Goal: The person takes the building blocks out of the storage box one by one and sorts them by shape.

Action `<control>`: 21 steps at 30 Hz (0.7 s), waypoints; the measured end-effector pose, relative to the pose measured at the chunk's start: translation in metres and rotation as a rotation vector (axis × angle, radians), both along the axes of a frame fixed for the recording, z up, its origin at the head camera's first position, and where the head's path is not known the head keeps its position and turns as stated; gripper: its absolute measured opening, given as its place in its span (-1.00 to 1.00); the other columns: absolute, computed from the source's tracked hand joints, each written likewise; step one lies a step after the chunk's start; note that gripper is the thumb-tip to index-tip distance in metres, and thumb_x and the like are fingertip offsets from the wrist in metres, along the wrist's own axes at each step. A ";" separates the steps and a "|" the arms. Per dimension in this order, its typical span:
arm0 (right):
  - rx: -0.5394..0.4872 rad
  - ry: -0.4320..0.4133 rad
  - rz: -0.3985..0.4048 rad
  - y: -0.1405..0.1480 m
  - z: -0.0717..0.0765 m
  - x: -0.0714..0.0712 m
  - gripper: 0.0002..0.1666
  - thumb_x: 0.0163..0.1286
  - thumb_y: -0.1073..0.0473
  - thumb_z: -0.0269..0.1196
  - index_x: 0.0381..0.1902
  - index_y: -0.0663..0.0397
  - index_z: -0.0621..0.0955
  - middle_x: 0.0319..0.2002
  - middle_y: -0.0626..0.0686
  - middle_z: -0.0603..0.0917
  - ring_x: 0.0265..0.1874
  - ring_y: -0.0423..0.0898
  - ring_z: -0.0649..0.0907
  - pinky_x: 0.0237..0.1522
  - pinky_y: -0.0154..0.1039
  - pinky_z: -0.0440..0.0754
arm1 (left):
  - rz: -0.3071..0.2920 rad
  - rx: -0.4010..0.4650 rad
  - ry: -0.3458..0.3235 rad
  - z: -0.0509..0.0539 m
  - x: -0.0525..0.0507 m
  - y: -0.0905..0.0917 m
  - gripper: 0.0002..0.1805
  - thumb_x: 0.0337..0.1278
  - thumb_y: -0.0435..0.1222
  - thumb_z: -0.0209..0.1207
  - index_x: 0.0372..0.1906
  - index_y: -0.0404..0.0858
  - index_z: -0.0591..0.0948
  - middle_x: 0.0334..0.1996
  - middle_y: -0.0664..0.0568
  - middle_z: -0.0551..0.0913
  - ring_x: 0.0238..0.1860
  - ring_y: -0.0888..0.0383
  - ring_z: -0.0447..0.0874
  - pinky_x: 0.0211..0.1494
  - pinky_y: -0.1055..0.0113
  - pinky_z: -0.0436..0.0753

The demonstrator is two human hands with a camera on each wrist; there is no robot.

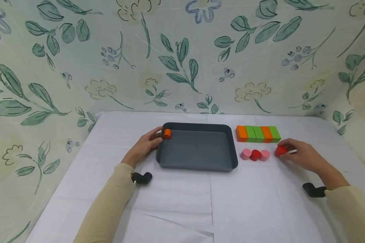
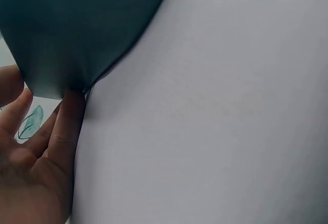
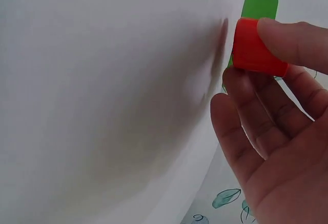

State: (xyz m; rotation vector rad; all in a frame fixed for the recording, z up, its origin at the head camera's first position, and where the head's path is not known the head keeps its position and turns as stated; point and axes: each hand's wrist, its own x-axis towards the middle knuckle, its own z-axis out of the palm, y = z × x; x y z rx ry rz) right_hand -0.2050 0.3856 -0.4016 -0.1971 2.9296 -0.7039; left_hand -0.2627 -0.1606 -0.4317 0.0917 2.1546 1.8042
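Observation:
My left hand (image 1: 145, 143) is at the left end of a dark grey rectangular tray (image 1: 197, 167), its thumb at the rim and its fingers along the outer wall. In the left wrist view those fingers (image 2: 66, 126) meet the tray's corner (image 2: 77, 34). An orange cylinder block (image 1: 167, 134) stands inside the tray's upper left corner. To the right, my right hand (image 1: 304, 155) pinches a red cylinder block (image 3: 253, 47) between thumb and fingers. Left of it, a red cylinder (image 1: 255, 155) stands between a pink cylinder (image 1: 246, 154) and another pink cylinder (image 1: 265, 155).
Behind the cylinders, several orange and green blocks (image 1: 258, 134) form a straight row right of the tray. A white cloth (image 1: 182, 202) covers the table. Floral fabric (image 1: 182, 67) hangs at the back. Each wrist carries a black camera mount (image 1: 314, 190).

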 end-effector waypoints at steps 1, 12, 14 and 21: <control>-0.005 -0.010 -0.001 -0.002 -0.001 0.000 -0.45 0.30 0.24 0.30 0.21 0.31 0.45 0.05 0.38 0.58 0.03 0.31 0.56 0.02 0.18 0.70 | -0.001 -0.001 0.001 0.000 0.000 0.000 -0.32 0.43 -0.30 0.07 0.55 0.06 0.17 0.55 -0.19 0.15 0.51 -0.13 0.26 0.54 -0.04 0.34; -0.018 -0.035 -0.005 -0.010 -0.005 0.001 -0.48 0.30 0.22 0.31 0.18 0.28 0.47 0.04 0.36 0.59 0.03 0.29 0.56 0.05 0.18 0.69 | -0.010 0.004 -0.002 0.001 0.001 -0.001 -0.31 0.43 -0.31 0.06 0.56 0.05 0.16 0.56 -0.19 0.14 0.51 -0.14 0.26 0.54 -0.05 0.34; -0.024 -0.038 -0.005 -0.010 -0.006 0.002 -0.48 0.30 0.23 0.31 0.18 0.27 0.47 0.05 0.36 0.59 0.03 0.28 0.56 0.05 0.17 0.70 | -0.017 0.010 0.004 0.001 0.002 -0.001 -0.31 0.43 -0.31 0.06 0.56 0.04 0.16 0.56 -0.20 0.14 0.51 -0.15 0.26 0.54 -0.05 0.34; -0.044 -0.059 0.000 -0.014 -0.007 0.000 -0.49 0.28 0.25 0.32 0.17 0.26 0.48 0.06 0.35 0.58 0.04 0.25 0.56 0.05 0.15 0.71 | -0.022 0.004 0.011 0.003 0.002 -0.002 -0.30 0.41 -0.30 0.07 0.56 0.04 0.16 0.56 -0.20 0.14 0.51 -0.15 0.26 0.54 -0.05 0.34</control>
